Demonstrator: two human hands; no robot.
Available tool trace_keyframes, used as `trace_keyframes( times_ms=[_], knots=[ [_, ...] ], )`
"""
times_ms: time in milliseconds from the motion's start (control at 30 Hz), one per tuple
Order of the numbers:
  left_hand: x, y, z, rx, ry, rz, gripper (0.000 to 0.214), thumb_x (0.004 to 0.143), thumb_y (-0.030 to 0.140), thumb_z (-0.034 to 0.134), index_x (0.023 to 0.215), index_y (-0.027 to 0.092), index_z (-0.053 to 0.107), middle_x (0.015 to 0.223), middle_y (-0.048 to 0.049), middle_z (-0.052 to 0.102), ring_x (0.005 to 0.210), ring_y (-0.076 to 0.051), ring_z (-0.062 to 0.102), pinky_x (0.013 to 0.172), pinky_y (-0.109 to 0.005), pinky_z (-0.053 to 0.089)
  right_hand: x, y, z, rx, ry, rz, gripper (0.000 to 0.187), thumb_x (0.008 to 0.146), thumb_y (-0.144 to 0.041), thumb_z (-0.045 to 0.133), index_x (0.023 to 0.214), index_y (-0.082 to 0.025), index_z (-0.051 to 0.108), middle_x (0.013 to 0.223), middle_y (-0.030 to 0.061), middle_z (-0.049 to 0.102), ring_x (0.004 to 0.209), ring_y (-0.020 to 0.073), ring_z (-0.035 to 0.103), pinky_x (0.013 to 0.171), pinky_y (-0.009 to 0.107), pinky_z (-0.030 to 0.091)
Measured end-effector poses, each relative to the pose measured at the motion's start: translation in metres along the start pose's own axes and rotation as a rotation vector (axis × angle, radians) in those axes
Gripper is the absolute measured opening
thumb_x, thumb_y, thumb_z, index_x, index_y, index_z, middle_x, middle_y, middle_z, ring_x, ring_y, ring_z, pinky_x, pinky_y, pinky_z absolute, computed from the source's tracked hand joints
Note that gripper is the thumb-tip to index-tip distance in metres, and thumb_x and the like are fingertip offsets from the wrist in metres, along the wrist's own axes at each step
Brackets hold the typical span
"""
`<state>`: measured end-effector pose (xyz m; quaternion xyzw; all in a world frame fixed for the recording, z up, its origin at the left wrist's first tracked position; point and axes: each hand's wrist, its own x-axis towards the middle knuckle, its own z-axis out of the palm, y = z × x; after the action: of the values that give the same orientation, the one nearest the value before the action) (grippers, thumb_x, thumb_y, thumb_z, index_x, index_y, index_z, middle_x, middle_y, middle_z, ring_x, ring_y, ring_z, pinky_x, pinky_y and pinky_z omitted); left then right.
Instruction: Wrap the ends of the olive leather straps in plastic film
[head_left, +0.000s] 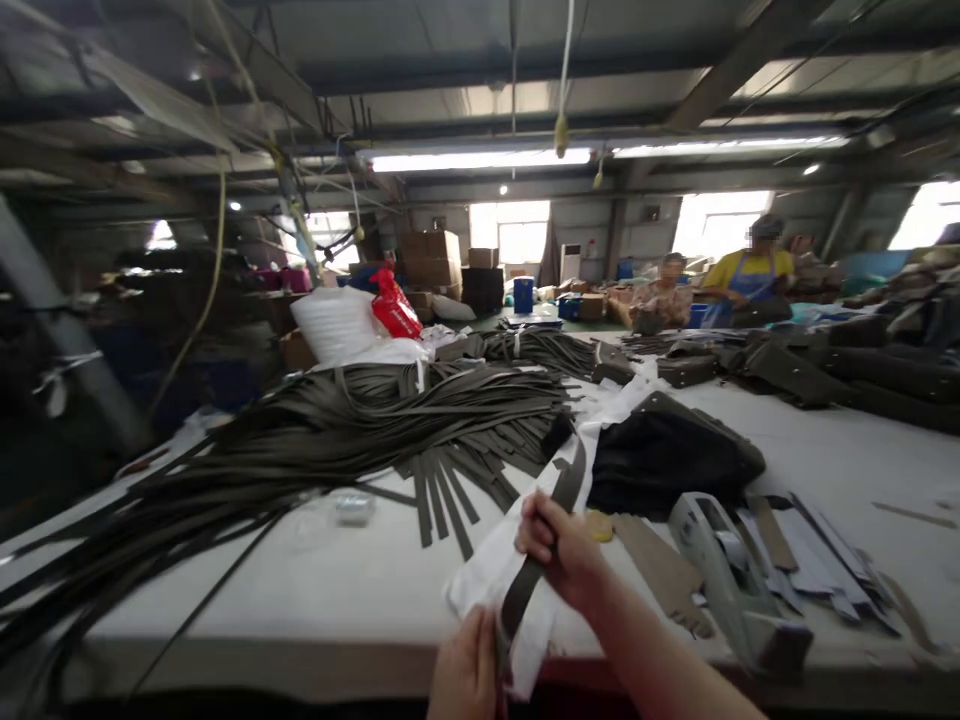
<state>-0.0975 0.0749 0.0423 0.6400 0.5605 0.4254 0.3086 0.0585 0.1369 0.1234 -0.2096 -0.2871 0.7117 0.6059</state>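
Observation:
A dark grey strap (520, 598) runs slantwise over a white sheet (480, 568) near the table's front edge. My right hand (561, 552) is closed around the strap partway along it, with the fingers curled. Lower down, my left hand (466, 668) pinches the strap's near end, its fingers pressed together. Part of that end is hidden by the left hand. Beyond my right hand the strap continues up toward a black cloth bundle (664, 460). A small yellow round thing (599, 526) lies just right of my right hand.
A large pile of dark straps (315, 420) covers the table's left side. At right stand a tape dispenser (724, 570) and flat strips. A clear tape roll (355, 508) lies left. Two people work across the table, one in a yellow top (784, 268).

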Motion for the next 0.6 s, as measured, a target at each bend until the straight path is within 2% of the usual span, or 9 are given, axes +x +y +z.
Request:
trace_keyframes(
  times_ms=[67,133,233,300,433,500,600],
  knots=[
    [0.0,0.012,0.001,-0.031,-0.125,-0.003,0.058,0.096,0.063,0.028,0.07,0.021,0.057,0.051,-0.0033,0.062,0.042,-0.015,0.058,0.045,-0.025,0.045,0.004,-0.027,0.006,0.009,-0.059,-0.01,0.032,0.08,-0.045,0.073,0.07,-0.017,0.061,0.044,-0.0125,0.027,0.037,0.0033,0.021,0.053,0.024,0.035],
    [0.005,0.031,-0.001,-0.063,-0.144,0.038,0.054,0.099,0.057,0.026,0.072,0.02,0.054,0.054,-0.003,0.064,0.044,-0.014,0.061,0.047,-0.023,0.046,0.01,-0.054,0.017,-0.007,-0.128,-0.026,0.023,0.081,-0.036,0.072,0.071,-0.018,0.062,0.044,-0.0123,0.027,0.036,0.0031,0.019,0.051,0.022,0.034],
    [0.018,0.063,-0.01,-0.14,-0.155,0.072,0.047,0.1,0.053,0.028,0.076,0.019,0.051,0.063,-0.0031,0.069,0.05,-0.013,0.065,0.047,-0.02,0.045,0.016,-0.083,0.042,-0.086,-0.236,-0.043,0.021,0.082,-0.034,0.07,0.071,-0.018,0.061,0.043,-0.0122,0.026,0.036,0.0031,0.018,0.049,0.022,0.031],
    [0.028,0.084,-0.016,-0.192,-0.153,0.104,0.046,0.1,0.052,0.03,0.077,0.019,0.05,0.064,-0.0021,0.069,0.05,-0.012,0.065,0.045,-0.019,0.044,0.017,-0.091,0.059,-0.154,-0.298,-0.056,0.023,0.084,-0.037,0.069,0.072,-0.019,0.062,0.043,-0.0122,0.024,0.035,0.0032,0.019,0.048,0.022,0.031],
    [0.05,0.119,-0.023,-0.337,-0.107,0.175,0.045,0.099,0.054,0.03,0.083,0.018,0.051,0.062,0.0002,0.066,0.046,-0.011,0.063,0.041,-0.017,0.041,0.016,-0.087,0.085,-0.301,-0.417,-0.017,0.029,0.085,-0.045,0.069,0.075,-0.018,0.065,0.044,-0.011,0.028,0.036,0.0042,0.026,0.049,0.024,0.031],
    [0.057,0.126,-0.023,-0.364,-0.059,0.189,0.043,0.099,0.054,0.031,0.085,0.019,0.051,0.057,0.0036,0.06,0.039,-0.009,0.056,0.037,-0.016,0.036,0.018,-0.09,0.092,-0.38,-0.452,0.007,0.028,0.084,-0.044,0.07,0.077,-0.017,0.066,0.047,-0.0097,0.033,0.04,0.0048,0.031,0.05,0.024,0.031],
    [0.06,0.121,-0.018,-0.245,-0.015,0.189,0.042,0.099,0.051,0.032,0.073,0.02,0.046,0.047,0.0076,0.047,0.031,-0.006,0.045,0.033,-0.015,0.029,0.029,-0.12,0.1,-0.4,-0.432,-0.063,0.021,0.082,-0.036,0.073,0.079,-0.016,0.066,0.048,-0.0104,0.032,0.041,0.0038,0.027,0.051,0.022,0.033]
  ],
)
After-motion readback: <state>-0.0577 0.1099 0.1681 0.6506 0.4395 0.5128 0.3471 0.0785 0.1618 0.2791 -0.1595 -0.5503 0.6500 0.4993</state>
